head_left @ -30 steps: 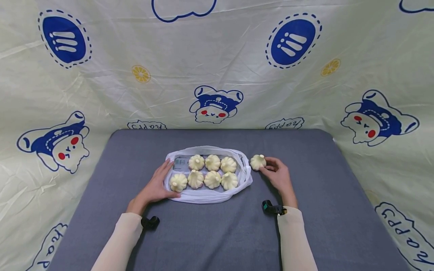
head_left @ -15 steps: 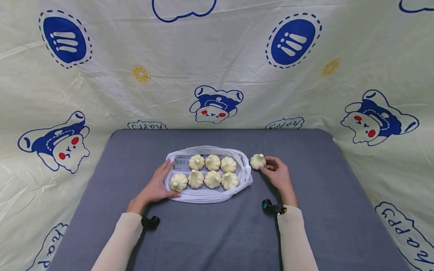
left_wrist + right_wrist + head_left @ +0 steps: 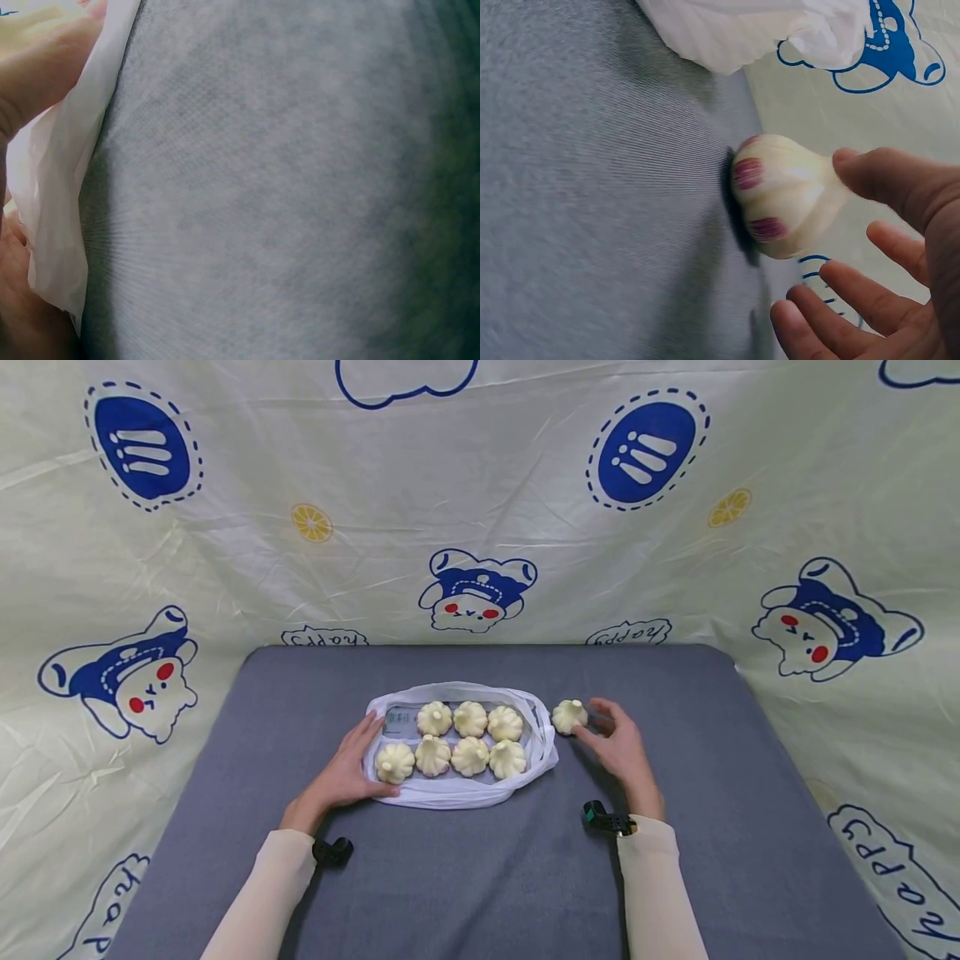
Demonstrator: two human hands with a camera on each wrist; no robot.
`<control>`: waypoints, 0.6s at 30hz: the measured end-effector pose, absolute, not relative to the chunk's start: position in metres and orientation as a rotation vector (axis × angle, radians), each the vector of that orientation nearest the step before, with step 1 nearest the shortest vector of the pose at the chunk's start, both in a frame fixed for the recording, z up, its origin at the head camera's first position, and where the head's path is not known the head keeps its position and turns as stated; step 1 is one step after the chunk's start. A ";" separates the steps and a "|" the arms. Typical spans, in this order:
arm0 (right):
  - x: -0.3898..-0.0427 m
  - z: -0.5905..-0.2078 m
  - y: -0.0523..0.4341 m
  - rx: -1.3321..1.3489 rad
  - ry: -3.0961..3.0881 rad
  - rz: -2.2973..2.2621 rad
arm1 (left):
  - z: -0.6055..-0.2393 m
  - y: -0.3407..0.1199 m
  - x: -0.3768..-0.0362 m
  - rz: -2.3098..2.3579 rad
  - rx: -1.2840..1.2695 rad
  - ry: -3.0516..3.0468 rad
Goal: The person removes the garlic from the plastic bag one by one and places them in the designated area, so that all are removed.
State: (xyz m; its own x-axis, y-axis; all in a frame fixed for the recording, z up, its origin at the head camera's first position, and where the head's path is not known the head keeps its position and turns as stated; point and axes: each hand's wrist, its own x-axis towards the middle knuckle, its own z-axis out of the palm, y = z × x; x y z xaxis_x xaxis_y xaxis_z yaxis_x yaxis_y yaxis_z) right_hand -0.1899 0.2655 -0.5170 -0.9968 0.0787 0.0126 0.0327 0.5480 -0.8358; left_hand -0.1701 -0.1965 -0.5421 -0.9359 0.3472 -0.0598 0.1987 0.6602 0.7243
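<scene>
A lone garlic bulb [image 3: 570, 717] [image 3: 784, 195], cream with purple streaks, stands on the grey table just right of a white plastic bag [image 3: 457, 792] [image 3: 742, 30]. My right hand [image 3: 609, 737] [image 3: 877, 247] is beside it with fingers spread. Only the thumb tip touches the bulb, and the other fingers are off it. In the bag lies a tray with several more garlic bulbs [image 3: 468, 739] in two rows. My left hand [image 3: 347, 768] [image 3: 30, 75] rests flat against the left end of the bag [image 3: 60, 187], thumb along its front edge.
The grey cloth-covered table [image 3: 487, 877] extends around the bag on all sides. A pale printed sheet [image 3: 480, 510] hangs behind and beside it. A small label [image 3: 400, 721] shows at the tray's back left corner.
My right hand's fingers have uncurled and spread away from the lone garlic bulb, which stays in place. The left hand and bag have not moved.
</scene>
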 end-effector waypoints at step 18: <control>-0.178 -0.460 0.249 0.099 -2.824 1.114 | -0.539 -0.195 -0.169 1.146 0.450 2.680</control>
State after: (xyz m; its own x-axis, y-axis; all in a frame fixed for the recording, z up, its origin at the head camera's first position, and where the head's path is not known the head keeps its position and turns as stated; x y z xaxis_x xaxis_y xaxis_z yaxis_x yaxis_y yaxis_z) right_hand -0.1782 0.2495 -0.4597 -0.9925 -0.0223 0.1202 -0.0984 0.7295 -0.6769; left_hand -0.1686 -0.1954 -0.5394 -0.9353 0.3493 -0.0561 0.2007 0.6545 0.7289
